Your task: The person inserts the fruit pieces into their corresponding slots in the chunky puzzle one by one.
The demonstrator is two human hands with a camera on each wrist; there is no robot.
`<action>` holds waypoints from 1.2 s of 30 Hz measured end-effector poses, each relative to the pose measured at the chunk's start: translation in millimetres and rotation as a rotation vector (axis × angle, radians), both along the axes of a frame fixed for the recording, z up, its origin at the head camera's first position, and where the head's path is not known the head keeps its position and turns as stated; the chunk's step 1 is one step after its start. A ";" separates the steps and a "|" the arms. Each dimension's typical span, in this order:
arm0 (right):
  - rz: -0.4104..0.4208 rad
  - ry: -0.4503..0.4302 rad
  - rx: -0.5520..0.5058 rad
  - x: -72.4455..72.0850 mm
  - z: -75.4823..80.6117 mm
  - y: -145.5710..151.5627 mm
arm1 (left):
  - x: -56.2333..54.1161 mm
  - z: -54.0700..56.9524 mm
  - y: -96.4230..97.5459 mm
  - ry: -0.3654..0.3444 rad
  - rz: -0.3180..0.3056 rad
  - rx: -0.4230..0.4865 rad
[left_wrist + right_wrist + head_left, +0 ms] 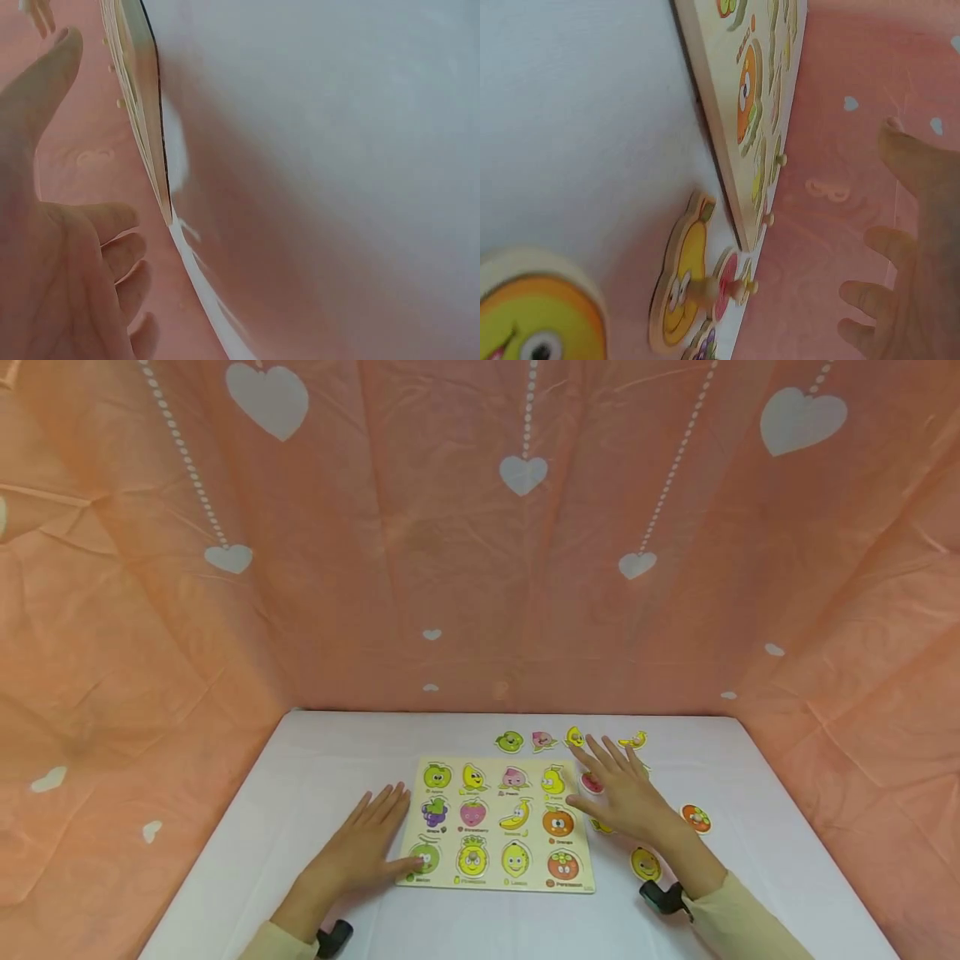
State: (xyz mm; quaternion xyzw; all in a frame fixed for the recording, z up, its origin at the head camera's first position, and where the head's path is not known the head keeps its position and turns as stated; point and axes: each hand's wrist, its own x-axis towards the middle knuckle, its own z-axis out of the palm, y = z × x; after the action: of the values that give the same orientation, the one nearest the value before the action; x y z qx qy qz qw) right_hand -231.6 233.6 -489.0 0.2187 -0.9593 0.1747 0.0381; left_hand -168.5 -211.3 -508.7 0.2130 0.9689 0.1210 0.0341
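Observation:
A pale fruit puzzle board (538,853) with rows of fruit pictures lies flat on the table. By its left edge is my left hand (352,852), fingers straight and thumb overlapping the melon picture (427,857). In the left wrist view that hand (67,277) holds nothing. My right hand (626,793), fingers spread, is over the board's right edge and partly hides loose pieces, including a red piece (592,783). The right wrist view shows a pear piece (686,277) with a wooden knob near the board's corner; the right hand (907,300) is apart from it.
Beyond the board lie a green piece (510,742), a peach piece (543,742), a yellow piece (574,736) and a banana piece (633,740). To the right are an orange-red piece (697,818) and a round yellow piece (646,864). A pink curtain (480,568) surrounds the white table (322,760).

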 end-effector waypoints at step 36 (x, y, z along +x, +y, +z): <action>0.123 0.021 0.031 -42.8 -10.8 -41.2 | 3.4 -0.8 12.9 -0.089 -0.008 0.043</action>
State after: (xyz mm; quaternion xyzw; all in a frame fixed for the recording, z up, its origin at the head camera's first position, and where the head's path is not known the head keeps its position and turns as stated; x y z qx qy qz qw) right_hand -274.4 192.4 -499.8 0.2796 -0.9462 0.1595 0.0340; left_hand -165.1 -198.4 -509.5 0.2121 0.9627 0.1512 0.0733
